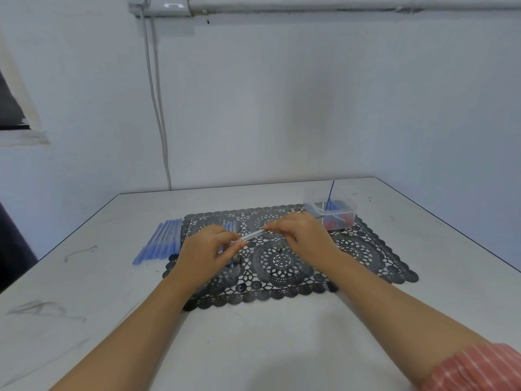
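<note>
Clear pen tube (251, 235) sits just above the black lace mat (366, 249) in the middle of the table (253, 334), slanting upward from left to right and held at both ends. Both ends disappear under fingers, so whether anything sits inside the tube is hard to make out. Some loose blue pens (230, 225) behind the left hand (207, 249) are mostly hidden by it, and two small dark bits (236, 259) on the mat below the tube are too blurred to name. At the mat's far right corner stands a clear plastic box (343, 221); it holds red and blue pieces, and one thin blue refill (330, 193) sticks up out of it. A row of blue pens (163, 241) lies side by side at the mat's left edge. The left hand, back upward, pinches the tube's lower end between thumb and curled fingers. The right hand (303, 235), also back upward, pinches the upper end with its fingertips. Both forearms reach forward from the bottom edge, the right one with a striped pink sleeve (479, 365) cut off at the corner.
</note>
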`<state>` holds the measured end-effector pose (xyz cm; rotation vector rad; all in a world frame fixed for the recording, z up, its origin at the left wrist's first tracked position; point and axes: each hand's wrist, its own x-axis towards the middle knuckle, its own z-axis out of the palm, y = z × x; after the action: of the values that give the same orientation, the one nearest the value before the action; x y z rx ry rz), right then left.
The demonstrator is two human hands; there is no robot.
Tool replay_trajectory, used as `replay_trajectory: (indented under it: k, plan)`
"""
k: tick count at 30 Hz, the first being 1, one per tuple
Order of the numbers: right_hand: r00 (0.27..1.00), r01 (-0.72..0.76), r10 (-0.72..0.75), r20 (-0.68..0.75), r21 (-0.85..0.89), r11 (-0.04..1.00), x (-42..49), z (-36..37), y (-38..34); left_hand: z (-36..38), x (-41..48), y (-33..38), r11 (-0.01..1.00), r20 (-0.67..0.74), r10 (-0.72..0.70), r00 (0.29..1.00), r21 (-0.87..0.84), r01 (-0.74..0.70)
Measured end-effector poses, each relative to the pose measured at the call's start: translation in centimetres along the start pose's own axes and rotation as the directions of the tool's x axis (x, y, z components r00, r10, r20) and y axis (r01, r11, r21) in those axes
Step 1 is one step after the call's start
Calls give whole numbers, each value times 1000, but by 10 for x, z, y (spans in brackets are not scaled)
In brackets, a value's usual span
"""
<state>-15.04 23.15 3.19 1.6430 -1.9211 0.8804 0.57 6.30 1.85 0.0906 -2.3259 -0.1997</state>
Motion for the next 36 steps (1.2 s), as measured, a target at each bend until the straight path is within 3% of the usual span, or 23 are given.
replay_trajectory:
  k: [4, 8, 13, 23, 32, 36]
  plan:
    - [996, -87, 87, -37, -7, 996, 0, -2, -8, 0, 1, 2, 1000, -19, 21, 1000, 4, -21]
    - [964, -266, 266, -22, -148, 953, 0, -6, -10, -1, 2, 3, 1000, -20, 23, 1000, -6, -23]
    - [949, -315, 306, -74, -239, 919, 1, -6, -12, -2, 1, 6, 1000, -22, 22, 1000, -11, -22]
    - [973, -199, 179, -144, -139, 970, 0, 1, -22, -1, 1, 4, 1000, -3, 26, 1000, 6, -26]
    - [994, -100, 101, -40, 28, 995, -2, 9, -25, 1, 1, 3, 999, 12, 32, 999, 6, -32]
    - [997, -23, 27, -69, 53, 998, -2, 11, -29, 1, 1, 4, 999, 25, 40, 999, -8, -40]
